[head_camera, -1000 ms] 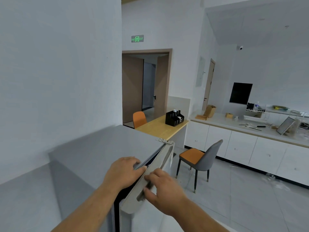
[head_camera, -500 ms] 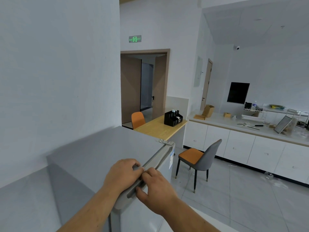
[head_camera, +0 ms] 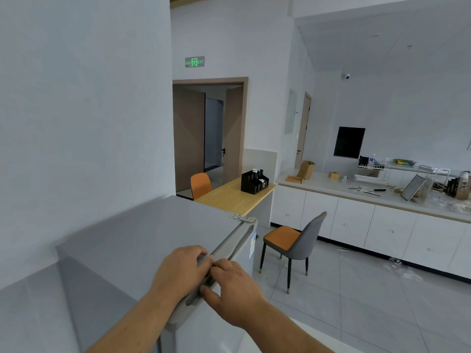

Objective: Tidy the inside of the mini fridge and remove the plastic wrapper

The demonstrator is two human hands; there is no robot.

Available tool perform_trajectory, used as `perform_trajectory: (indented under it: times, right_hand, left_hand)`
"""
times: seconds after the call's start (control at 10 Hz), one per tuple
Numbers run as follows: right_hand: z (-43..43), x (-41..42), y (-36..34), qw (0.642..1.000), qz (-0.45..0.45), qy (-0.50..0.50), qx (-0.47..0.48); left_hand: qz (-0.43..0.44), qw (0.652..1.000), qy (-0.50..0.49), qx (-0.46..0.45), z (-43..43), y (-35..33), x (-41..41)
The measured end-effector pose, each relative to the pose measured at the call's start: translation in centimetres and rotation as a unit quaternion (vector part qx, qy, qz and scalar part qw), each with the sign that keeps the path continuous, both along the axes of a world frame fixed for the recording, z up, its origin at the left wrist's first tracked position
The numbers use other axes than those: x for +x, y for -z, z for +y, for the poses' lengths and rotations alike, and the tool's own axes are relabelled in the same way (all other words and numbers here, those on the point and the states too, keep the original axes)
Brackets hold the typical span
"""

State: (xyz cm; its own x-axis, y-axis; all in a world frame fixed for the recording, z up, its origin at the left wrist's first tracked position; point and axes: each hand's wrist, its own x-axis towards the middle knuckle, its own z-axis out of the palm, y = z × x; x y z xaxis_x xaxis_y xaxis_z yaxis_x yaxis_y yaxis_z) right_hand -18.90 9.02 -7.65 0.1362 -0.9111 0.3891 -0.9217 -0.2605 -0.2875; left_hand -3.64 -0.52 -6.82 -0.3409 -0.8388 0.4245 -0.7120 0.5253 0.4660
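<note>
Grey and matte, the fridge [head_camera: 142,240] stands low against the left wall, seen from above, its flat top bare. Its door [head_camera: 244,240] looks shut or very nearly so, leaving only a thin seam along the top edge up to the metal hinge [head_camera: 242,217] at the far corner. A blue and white sticker [head_camera: 252,244] shows on the door's face. The inside is hidden, and no plastic wrapper can be seen, so whether the tidying is done cannot be told.

Both hands meet at the near top corner of the door. The left hand [head_camera: 182,270] lies over the fridge's top edge, fingers curled down onto the door's lip, probably to steady the cabinet. The right hand [head_camera: 233,289] presses on the outer side of the lip, fingers bent close and thumb tucked beneath, pinching the door rim rather than holding any loose thing. That paired grip suits either pushing the door home or prising it open.

Beyond stand a grey chair [head_camera: 293,243] with an orange seat, a wooden tabletop [head_camera: 229,197] carrying a black organiser [head_camera: 254,183], and a cluttered white counter [head_camera: 369,192].
</note>
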Motion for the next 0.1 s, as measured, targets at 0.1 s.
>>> perform_trajectory:
  times: [0.1]
  right_hand:
    - [0.38,-1.67,-1.39,1.000,-0.006,0.013,0.002]
  left_hand:
    - [0.011,0.999,0.016,-0.051,0.70,-0.30,-0.19]
